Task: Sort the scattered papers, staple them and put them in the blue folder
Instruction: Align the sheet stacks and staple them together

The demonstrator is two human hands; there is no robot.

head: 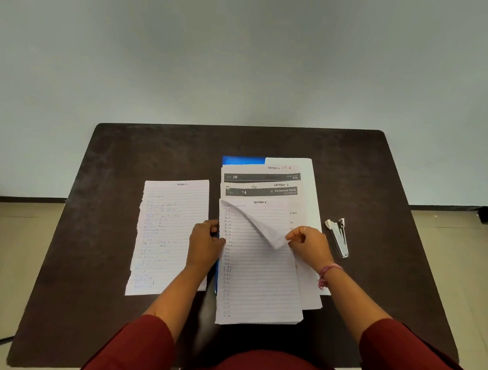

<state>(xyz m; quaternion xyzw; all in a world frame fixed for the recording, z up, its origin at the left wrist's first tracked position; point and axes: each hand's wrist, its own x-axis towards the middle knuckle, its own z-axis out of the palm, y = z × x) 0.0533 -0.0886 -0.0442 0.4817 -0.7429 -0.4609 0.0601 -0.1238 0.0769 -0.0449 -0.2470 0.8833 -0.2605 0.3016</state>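
Hands [309, 243] on papers [259, 272] over blue folder [243, 160]

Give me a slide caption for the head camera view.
Right hand peels a lined sheet off the stack while left hand steadies it.

1. A dark brown table [116, 176] fills the lower half of the view; its top is matte, faintly mottled, with rounded far corners.
2. Behind the table rises a plain pale grey-green wall [246, 55], bare and evenly lit, a little brighter toward the middle.
3. A dark skirting strip [19, 199] runs along the foot of the wall on the left, and another stretch of it shows on the right past the table's edge.
4. The floor [1, 254] is light beige, seen on both sides of the table; faint tile joints show on the right.
5. The light is soft and diffuse, with no sharp shadows on the wall.
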